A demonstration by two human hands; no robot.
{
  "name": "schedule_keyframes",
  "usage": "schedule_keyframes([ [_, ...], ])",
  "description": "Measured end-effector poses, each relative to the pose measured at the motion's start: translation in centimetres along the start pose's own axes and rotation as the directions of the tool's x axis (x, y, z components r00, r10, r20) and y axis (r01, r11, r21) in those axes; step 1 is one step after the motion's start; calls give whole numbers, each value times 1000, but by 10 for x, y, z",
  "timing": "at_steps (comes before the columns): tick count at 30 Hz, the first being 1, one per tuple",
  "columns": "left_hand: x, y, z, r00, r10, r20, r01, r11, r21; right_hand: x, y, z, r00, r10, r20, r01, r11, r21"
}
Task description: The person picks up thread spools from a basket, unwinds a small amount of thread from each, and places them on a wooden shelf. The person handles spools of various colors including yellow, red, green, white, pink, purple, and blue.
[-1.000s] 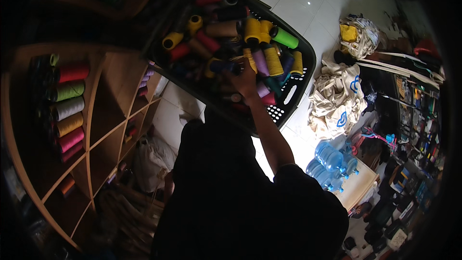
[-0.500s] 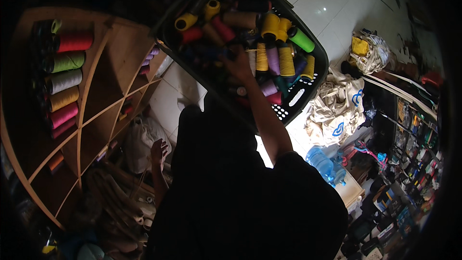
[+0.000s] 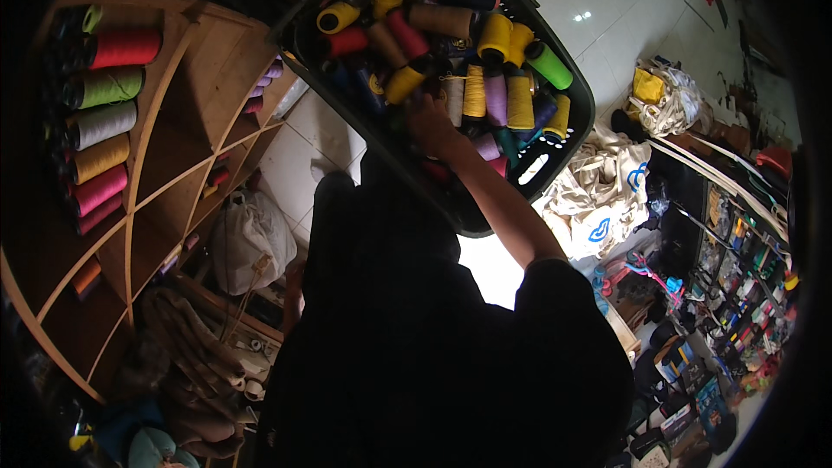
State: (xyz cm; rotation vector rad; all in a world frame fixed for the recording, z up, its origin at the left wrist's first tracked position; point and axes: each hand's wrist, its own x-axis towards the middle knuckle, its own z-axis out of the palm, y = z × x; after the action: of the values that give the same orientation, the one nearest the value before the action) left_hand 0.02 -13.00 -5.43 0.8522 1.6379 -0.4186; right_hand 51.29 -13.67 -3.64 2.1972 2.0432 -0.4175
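Yellow spool [image 3: 405, 84] lies just beside the right hand [image 3: 431, 126] in the dark basket [image 3: 586, 106]; whether its fingers grip anything I cannot tell, nor for the mostly hidden left hand [image 3: 295, 291].

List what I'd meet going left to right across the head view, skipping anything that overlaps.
Shelved red thread cone → white sack → right hand → bright green thread cone → cream fabric bundle with a yellow piece.
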Motion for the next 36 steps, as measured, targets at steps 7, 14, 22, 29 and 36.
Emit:
schedule_keyframes([
  [7,10,27,-7,996,51,-74,-67,970,-234,21,-2,25,980,-23,199,36,997,-63],
  [14,14,36,-2,998,31,-62,-47,957,-286,24,1,4,961,17,276,-24,999,23],
  [22,-7,18,7,999,23,-29,-29,974,-224,10,28,-24,990,-5,-143,54,939,340],
  [29,-5,16,7,997,45,-54,-53,987,-154,41,51,-54,851,502,-157,-156,526,836],
  [36,24,8,1,998,20,-60,-40,939,-342,46,38,-70,854,517,-53,-169,372,913],
])
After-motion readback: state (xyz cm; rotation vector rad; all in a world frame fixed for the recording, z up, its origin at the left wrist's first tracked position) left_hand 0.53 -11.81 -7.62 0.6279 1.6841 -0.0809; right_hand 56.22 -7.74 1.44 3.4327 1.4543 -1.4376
